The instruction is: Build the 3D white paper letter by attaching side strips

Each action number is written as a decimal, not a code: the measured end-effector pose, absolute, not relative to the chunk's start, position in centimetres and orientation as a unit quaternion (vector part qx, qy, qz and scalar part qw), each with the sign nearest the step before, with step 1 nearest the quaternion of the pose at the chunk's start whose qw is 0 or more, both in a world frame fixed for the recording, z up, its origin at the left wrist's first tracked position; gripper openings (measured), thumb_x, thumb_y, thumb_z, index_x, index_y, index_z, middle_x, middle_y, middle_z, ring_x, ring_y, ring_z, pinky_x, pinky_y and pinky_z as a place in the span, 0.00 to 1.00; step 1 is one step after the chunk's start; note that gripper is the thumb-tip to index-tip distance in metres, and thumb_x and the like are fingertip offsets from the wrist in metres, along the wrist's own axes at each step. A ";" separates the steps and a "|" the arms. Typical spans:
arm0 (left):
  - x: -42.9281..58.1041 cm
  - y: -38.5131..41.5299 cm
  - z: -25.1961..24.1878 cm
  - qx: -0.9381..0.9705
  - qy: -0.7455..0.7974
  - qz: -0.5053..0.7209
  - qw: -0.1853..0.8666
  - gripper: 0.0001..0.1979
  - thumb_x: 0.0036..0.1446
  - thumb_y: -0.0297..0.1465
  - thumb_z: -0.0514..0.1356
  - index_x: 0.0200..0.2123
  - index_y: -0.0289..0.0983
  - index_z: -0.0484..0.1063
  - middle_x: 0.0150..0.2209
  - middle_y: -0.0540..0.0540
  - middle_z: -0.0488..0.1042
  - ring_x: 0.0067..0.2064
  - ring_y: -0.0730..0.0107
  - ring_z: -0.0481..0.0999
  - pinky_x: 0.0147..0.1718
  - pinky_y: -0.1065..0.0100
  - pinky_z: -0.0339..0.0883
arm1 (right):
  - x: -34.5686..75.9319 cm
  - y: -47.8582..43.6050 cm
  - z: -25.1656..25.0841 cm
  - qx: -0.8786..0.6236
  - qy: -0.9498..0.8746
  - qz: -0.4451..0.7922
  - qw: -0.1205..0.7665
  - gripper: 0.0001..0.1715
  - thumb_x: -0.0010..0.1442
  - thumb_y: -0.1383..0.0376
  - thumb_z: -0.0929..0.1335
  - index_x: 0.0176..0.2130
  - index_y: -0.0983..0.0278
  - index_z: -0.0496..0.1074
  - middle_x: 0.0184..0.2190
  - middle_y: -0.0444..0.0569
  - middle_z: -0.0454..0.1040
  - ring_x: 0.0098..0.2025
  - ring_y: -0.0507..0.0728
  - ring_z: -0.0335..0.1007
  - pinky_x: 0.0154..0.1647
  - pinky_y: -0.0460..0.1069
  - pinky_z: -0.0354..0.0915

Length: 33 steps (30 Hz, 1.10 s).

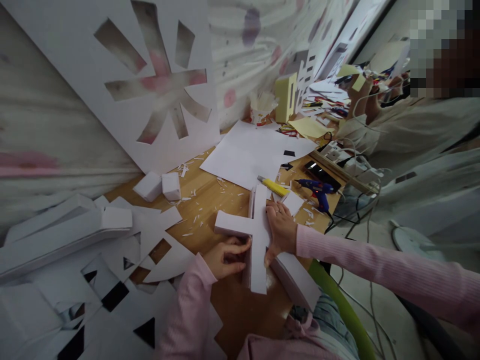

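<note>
A white foam-board shape like a cross, built up with side walls, lies on the wooden table in front of me. My left hand grips its left wall, fingertips at the inner corner under the side arm. From the right, my right hand holds the shape, fingers bent over its upper edge and thumb lower down the side. Another white box-like piece slants beside it at the table's front edge. Just beyond the cross's far end lies a yellow utility knife. A blue glue gun rests to the right.
A large white board with a cut-out character leans against the curtain. Two small white blocks stand before it. Cut foam-board offcuts pile up at left. A white sheet, a power strip and another person's sleeve are farther right.
</note>
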State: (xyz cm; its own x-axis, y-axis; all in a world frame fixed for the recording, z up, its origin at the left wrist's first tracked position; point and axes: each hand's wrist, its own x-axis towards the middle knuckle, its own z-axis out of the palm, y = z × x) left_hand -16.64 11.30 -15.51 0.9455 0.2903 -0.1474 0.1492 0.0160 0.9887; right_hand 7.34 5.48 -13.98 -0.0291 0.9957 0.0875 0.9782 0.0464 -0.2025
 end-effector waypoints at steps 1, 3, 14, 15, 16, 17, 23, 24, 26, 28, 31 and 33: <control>-16.7 11.3 -15.5 0.700 0.157 0.051 0.695 0.31 0.52 0.34 0.62 0.61 0.41 0.63 0.44 0.44 0.63 0.45 0.66 0.67 0.45 0.64 0.70 | 7.3 5.5 -14.0 -0.690 -0.715 0.044 0.099 0.77 0.05 0.28 0.68 0.47 0.72 0.63 0.48 0.71 0.66 0.55 0.79 0.59 0.62 0.70 0.44; -16.7 11.4 -15.6 0.701 0.157 0.051 0.694 0.31 0.52 0.34 0.62 0.60 0.42 0.63 0.44 0.44 0.63 0.45 0.66 0.67 0.45 0.64 0.70 | 7.4 5.5 -13.9 -0.690 -0.716 0.048 0.096 0.79 0.03 0.29 0.68 0.48 0.73 0.62 0.48 0.71 0.65 0.55 0.80 0.58 0.62 0.71 0.44; -16.7 11.3 -15.8 0.700 0.155 0.053 0.695 0.31 0.53 0.36 0.62 0.60 0.41 0.63 0.44 0.44 0.64 0.45 0.66 0.68 0.44 0.64 0.70 | 7.4 5.5 -13.7 -0.682 -0.722 0.045 0.109 0.77 0.05 0.28 0.68 0.47 0.74 0.64 0.48 0.72 0.66 0.54 0.80 0.61 0.62 0.71 0.45; -16.7 11.3 -15.8 0.699 0.154 0.053 0.696 0.31 0.52 0.36 0.62 0.60 0.41 0.63 0.44 0.44 0.64 0.45 0.66 0.68 0.44 0.64 0.70 | 7.4 5.5 -13.7 -0.682 -0.722 0.043 0.107 0.78 0.06 0.28 0.68 0.48 0.75 0.63 0.48 0.73 0.65 0.54 0.80 0.61 0.62 0.71 0.45; -16.7 11.3 -15.8 0.699 0.153 0.052 0.697 0.31 0.52 0.36 0.62 0.61 0.40 0.63 0.45 0.43 0.63 0.45 0.65 0.68 0.44 0.64 0.70 | 7.4 5.5 -13.8 -0.682 -0.722 0.040 0.109 0.78 0.07 0.28 0.68 0.48 0.76 0.64 0.48 0.73 0.65 0.54 0.80 0.61 0.62 0.71 0.45; -16.7 11.3 -15.7 0.698 0.153 0.052 0.698 0.31 0.52 0.36 0.62 0.61 0.40 0.63 0.45 0.43 0.63 0.45 0.65 0.68 0.44 0.63 0.70 | 7.4 5.5 -13.8 -0.681 -0.722 0.038 0.113 0.78 0.07 0.27 0.67 0.48 0.76 0.64 0.48 0.73 0.66 0.54 0.80 0.61 0.63 0.71 0.45; -16.7 11.3 -15.6 0.695 0.152 0.054 0.700 0.32 0.52 0.37 0.62 0.61 0.38 0.63 0.44 0.43 0.63 0.45 0.64 0.68 0.44 0.62 0.70 | 7.6 5.5 -14.1 -0.668 -0.731 0.023 0.141 0.78 0.09 0.24 0.63 0.47 0.75 0.64 0.49 0.76 0.66 0.54 0.81 0.61 0.62 0.72 0.47; -16.7 11.3 -15.7 0.695 0.152 0.055 0.701 0.32 0.52 0.37 0.62 0.61 0.39 0.63 0.44 0.43 0.63 0.45 0.64 0.68 0.44 0.62 0.70 | 7.6 5.5 -14.1 -0.667 -0.732 0.024 0.139 0.77 0.10 0.24 0.63 0.47 0.74 0.64 0.49 0.75 0.66 0.54 0.81 0.61 0.61 0.72 0.47; -16.7 11.3 -15.7 0.694 0.151 0.055 0.701 0.32 0.52 0.36 0.62 0.61 0.40 0.63 0.44 0.44 0.63 0.45 0.65 0.67 0.44 0.63 0.69 | 7.6 5.5 -14.1 -0.667 -0.732 0.027 0.133 0.74 0.12 0.25 0.65 0.46 0.72 0.64 0.48 0.73 0.66 0.53 0.80 0.61 0.61 0.73 0.47; -16.7 11.3 -15.7 0.694 0.151 0.054 0.702 0.32 0.52 0.36 0.62 0.61 0.40 0.63 0.43 0.44 0.63 0.45 0.66 0.67 0.44 0.64 0.69 | 7.6 5.5 -14.0 -0.671 -0.730 0.029 0.128 0.70 0.14 0.26 0.66 0.45 0.70 0.63 0.48 0.71 0.66 0.53 0.80 0.61 0.60 0.73 0.46; -16.7 11.2 -15.8 0.692 0.154 0.055 0.703 0.32 0.51 0.34 0.62 0.61 0.40 0.63 0.43 0.44 0.63 0.45 0.66 0.67 0.45 0.64 0.69 | 7.5 5.5 -13.9 -0.674 -0.727 0.028 0.126 0.68 0.13 0.27 0.67 0.44 0.68 0.63 0.46 0.69 0.67 0.52 0.80 0.62 0.60 0.74 0.47; -16.7 11.2 -15.7 0.691 0.157 0.057 0.703 0.32 0.51 0.33 0.62 0.61 0.41 0.63 0.44 0.44 0.63 0.45 0.66 0.67 0.46 0.63 0.69 | 7.4 5.5 -13.9 -0.675 -0.727 0.025 0.121 0.70 0.10 0.27 0.67 0.44 0.69 0.63 0.46 0.68 0.67 0.51 0.80 0.63 0.60 0.73 0.47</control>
State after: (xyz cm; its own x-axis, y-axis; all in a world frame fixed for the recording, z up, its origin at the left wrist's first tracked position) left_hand -16.67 11.18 -15.74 0.9439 0.2977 -0.1427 0.1373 0.0390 0.9898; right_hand 7.40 5.50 -13.88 -0.0587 0.9881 0.1425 0.9762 0.0867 -0.1987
